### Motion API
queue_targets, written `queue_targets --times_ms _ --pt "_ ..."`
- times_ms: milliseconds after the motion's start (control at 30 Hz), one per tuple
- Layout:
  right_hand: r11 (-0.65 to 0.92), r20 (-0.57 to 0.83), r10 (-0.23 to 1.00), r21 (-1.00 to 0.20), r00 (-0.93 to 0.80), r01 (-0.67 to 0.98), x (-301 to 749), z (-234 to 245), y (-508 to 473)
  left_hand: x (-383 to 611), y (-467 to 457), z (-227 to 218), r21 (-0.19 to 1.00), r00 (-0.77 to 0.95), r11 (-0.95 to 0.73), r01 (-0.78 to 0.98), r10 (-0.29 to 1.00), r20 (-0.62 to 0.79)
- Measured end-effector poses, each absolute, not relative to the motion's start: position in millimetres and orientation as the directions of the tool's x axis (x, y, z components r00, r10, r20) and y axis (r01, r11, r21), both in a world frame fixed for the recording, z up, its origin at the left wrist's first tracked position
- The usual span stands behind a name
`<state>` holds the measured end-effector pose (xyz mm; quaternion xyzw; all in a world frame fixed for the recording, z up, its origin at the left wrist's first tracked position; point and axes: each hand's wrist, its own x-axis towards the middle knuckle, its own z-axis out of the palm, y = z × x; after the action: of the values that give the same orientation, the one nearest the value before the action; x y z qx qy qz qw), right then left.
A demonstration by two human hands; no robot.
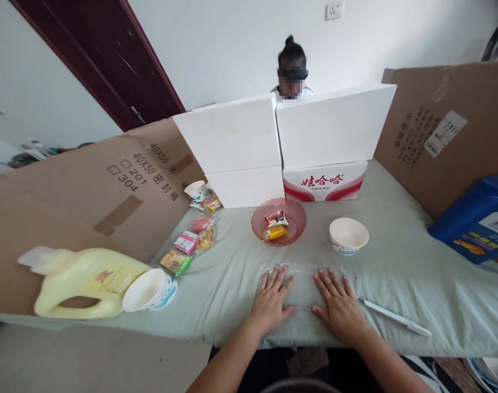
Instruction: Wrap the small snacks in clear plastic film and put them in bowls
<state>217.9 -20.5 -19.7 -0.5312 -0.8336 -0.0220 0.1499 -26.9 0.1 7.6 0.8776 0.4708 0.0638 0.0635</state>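
Note:
My left hand (273,300) lies flat with its fingers spread, palm down near the front edge of the table. Beside it, my right hand (339,307) rests the same way and holds nothing. Under and between both hands is a thin clear plastic sheet or bag (303,289); its exact kind I cannot tell. A white pen (396,316) lies just right of my right hand. Beyond the hands stands a pink see-through bowl (257,226) with a red snack packet (276,219) and a yellow one (275,233). A white paper bowl (349,236) stands upright to its right.
White boxes (240,136) form a wall at the back, with a person (292,71) behind it. Cardboard panels (121,191) flank the table. At left are a yellow jug (105,273), a tilted paper bowl (150,292) and snack packets (187,243); a blue jug (478,218) leans right.

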Motion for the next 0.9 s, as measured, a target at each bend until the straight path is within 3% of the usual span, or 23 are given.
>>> queue_targets --times_ms 100,233,333,467,600,733,900 --pt "0.372 0.32 0.89 -0.099 -0.324 0.923 235.0 -30.6 -27.1 -66.1 5.8 -0.9 0.125 0.36 -0.367 0.922 0.93 0.077" --pt "0.318 0.43 0.874 -0.151 -0.228 0.936 256.6 -22.9 -41.0 -104.0 -1.7 -1.9 0.16 0.178 -0.224 0.961 0.95 0.257" --pt "0.325 0.481 0.859 -0.245 -0.176 0.914 261.8 -2.1 -51.3 -105.2 -18.3 12.4 0.248 0.322 -0.403 0.881 0.894 0.312" --pt "0.471 0.438 0.837 -0.27 -0.329 0.84 257.9 18.3 -61.5 -88.7 -35.8 33.3 0.332 0.581 -0.606 0.723 0.793 0.182" --pt "0.518 0.314 0.844 -0.262 -0.435 0.815 262.1 11.8 -64.9 -83.6 -36.7 32.1 0.323 0.609 -0.643 0.695 0.764 0.213" --pt "0.487 0.193 0.873 -0.336 -0.447 0.806 274.2 -0.2 -65.7 -88.1 -32.6 21.9 0.28 0.597 -0.666 0.692 0.745 0.298" --pt "0.524 0.179 0.85 -0.376 -0.495 0.765 281.3 1.2 -69.9 -87.6 -33.4 27.7 0.295 0.585 -0.662 0.689 0.748 0.314"
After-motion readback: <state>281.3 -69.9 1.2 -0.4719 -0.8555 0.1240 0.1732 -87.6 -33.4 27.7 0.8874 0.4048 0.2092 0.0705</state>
